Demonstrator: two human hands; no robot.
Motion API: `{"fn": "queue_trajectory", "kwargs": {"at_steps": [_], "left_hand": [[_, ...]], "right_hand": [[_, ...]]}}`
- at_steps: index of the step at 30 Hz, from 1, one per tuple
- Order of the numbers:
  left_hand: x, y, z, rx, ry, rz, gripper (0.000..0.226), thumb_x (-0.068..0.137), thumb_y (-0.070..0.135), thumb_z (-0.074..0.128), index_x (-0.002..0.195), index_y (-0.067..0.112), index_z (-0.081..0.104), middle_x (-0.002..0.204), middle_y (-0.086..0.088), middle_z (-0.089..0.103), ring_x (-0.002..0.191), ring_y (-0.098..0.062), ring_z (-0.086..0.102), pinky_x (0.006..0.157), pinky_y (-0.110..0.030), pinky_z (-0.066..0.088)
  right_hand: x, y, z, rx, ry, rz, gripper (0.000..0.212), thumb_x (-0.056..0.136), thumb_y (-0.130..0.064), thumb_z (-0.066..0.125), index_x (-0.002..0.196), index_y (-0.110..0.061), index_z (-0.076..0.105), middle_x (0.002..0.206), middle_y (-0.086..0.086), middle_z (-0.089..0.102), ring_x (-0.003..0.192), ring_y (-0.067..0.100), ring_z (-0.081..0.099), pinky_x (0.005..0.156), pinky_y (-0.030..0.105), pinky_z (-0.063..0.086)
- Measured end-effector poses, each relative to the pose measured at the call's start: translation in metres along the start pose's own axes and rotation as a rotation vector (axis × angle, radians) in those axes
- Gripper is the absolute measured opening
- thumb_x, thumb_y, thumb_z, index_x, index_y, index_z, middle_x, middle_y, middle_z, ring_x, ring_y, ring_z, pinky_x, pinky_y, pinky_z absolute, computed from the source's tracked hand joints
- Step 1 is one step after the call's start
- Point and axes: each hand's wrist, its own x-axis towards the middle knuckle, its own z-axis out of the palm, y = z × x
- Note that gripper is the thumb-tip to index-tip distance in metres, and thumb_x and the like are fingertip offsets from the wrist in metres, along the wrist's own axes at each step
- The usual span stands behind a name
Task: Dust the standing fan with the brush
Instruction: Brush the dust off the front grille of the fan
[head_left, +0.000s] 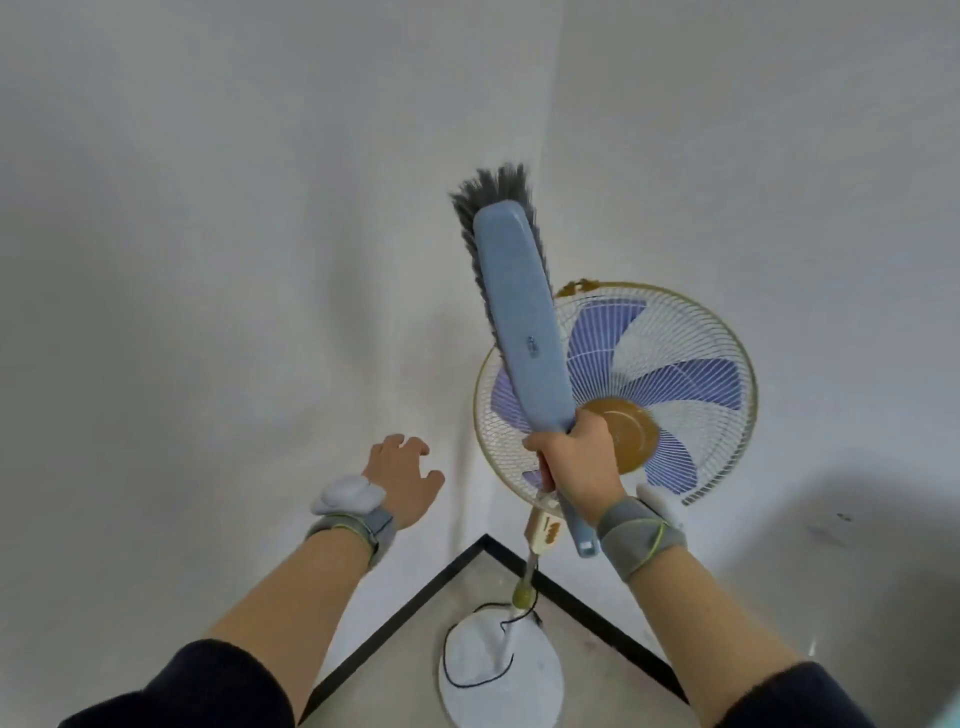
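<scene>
My right hand (574, 467) grips the blue brush (519, 312) raised before the standing fan (675, 364) in the corner, my left hand (402, 475) open and empty; dusting looks barely begun.

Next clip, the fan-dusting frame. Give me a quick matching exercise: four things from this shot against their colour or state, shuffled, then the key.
Things:
1. brush
2. left hand
3. fan base
4. fan centre cap

States:
a. amber-brown
b. white, with a black cord looped on it
c. gripped by the right hand, head raised
d. open, holding nothing

Pairs: 1-c, 2-d, 3-b, 4-a
</scene>
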Motion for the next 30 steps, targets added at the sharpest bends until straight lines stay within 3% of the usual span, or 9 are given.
{"fn": "queue_trajectory", "kwargs": {"at_steps": [1, 4, 7, 10, 13, 18, 20, 25, 30], "left_hand": [[0.008, 0.016, 0.007, -0.028, -0.005, 0.035, 0.046, 0.095, 0.034, 0.049, 0.137, 0.017, 0.044, 0.152, -0.007, 0.031, 0.135, -0.026, 0.033, 0.106, -0.033, 0.035], [0.034, 0.063, 0.021, -0.111, 0.001, 0.137, 0.05, 0.095, 0.033, 0.051, 0.141, 0.015, 0.042, 0.149, -0.011, 0.036, 0.133, -0.029, 0.036, 0.109, -0.032, 0.031], [0.059, 0.095, 0.023, -0.182, 0.09, 0.18, 0.06, 0.092, 0.04, 0.05, 0.144, 0.012, 0.037, 0.147, -0.015, 0.039, 0.131, -0.033, 0.038, 0.108, -0.038, 0.033], [0.09, 0.138, 0.027, -0.206, 0.209, 0.21, 0.061, 0.093, 0.033, 0.055, 0.146, 0.011, 0.034, 0.152, -0.017, 0.031, 0.137, -0.035, 0.031, 0.112, -0.043, 0.028], [0.113, 0.166, 0.021, -0.237, 0.273, 0.223, 0.061, 0.096, 0.035, 0.052, 0.148, 0.013, 0.03, 0.156, -0.016, 0.025, 0.141, -0.035, 0.025, 0.114, -0.046, 0.025], [0.144, 0.197, 0.013, -0.258, 0.341, 0.244, 0.06, 0.1, 0.038, 0.044, 0.151, 0.012, 0.027, 0.157, -0.014, 0.024, 0.143, -0.033, 0.023, 0.116, -0.043, 0.022], [0.154, 0.203, 0.008, -0.262, 0.37, 0.241, 0.059, 0.1, 0.039, 0.042, 0.15, 0.011, 0.027, 0.156, -0.014, 0.027, 0.142, -0.033, 0.025, 0.114, -0.042, 0.023], [0.179, 0.209, 0.001, -0.291, 0.312, 0.212, 0.057, 0.101, 0.044, 0.035, 0.148, 0.012, 0.033, 0.147, -0.015, 0.044, 0.131, -0.033, 0.043, 0.109, -0.04, 0.033], [0.197, 0.208, -0.006, -0.37, 0.234, 0.245, 0.045, 0.099, 0.047, 0.043, 0.128, 0.015, 0.053, 0.124, -0.008, 0.06, 0.11, -0.027, 0.055, 0.087, -0.031, 0.039]], "right_hand": [[0.005, 0.003, -0.017, -0.031, 0.018, 0.004, 0.013, 0.067, -0.006, 0.066, 0.071, -0.006, 0.053, 0.056, 0.009, 0.052, 0.038, 0.019, 0.044, 0.044, 0.03, 0.042], [0.025, 0.011, -0.07, -0.056, 0.084, 0.01, 0.036, 0.058, -0.018, 0.063, 0.09, -0.007, 0.052, 0.069, 0.013, 0.055, 0.044, 0.023, 0.046, 0.039, 0.026, 0.041], [0.041, 0.008, -0.111, -0.086, 0.04, 0.007, 0.047, 0.067, -0.025, 0.08, 0.1, -0.015, 0.049, 0.077, 0.012, 0.059, 0.051, 0.019, 0.053, 0.043, 0.026, 0.045], [0.071, 0.004, -0.161, -0.083, 0.055, -0.07, 0.059, 0.07, -0.037, 0.081, 0.113, -0.012, 0.05, 0.07, 0.007, 0.06, 0.04, 0.009, 0.05, 0.04, 0.022, 0.042], [0.099, -0.002, -0.191, -0.231, 0.111, -0.127, 0.061, 0.071, -0.045, 0.078, 0.115, -0.011, 0.052, 0.067, 0.006, 0.061, 0.04, 0.011, 0.05, 0.038, 0.024, 0.041], [0.14, 0.0, -0.226, -0.464, 0.133, -0.248, 0.072, 0.074, -0.051, 0.073, 0.136, -0.028, 0.043, 0.097, 0.008, 0.065, 0.061, 0.019, 0.056, 0.05, 0.029, 0.048], [0.15, 0.002, -0.233, -0.578, 0.14, -0.299, 0.073, 0.078, -0.049, 0.07, 0.141, -0.036, 0.037, 0.099, 0.003, 0.059, 0.068, 0.022, 0.055, 0.059, 0.032, 0.046], [0.17, -0.002, -0.237, -0.884, 0.145, -0.399, 0.073, 0.082, -0.054, 0.06, 0.145, -0.044, 0.025, 0.096, 0.005, 0.066, 0.073, 0.023, 0.053, 0.063, 0.032, 0.044], [0.186, -0.003, -0.228, -1.034, 0.109, -0.457, 0.074, 0.082, -0.06, 0.054, 0.144, -0.049, 0.017, 0.095, 0.001, 0.068, 0.074, 0.021, 0.059, 0.064, 0.029, 0.047]]}}
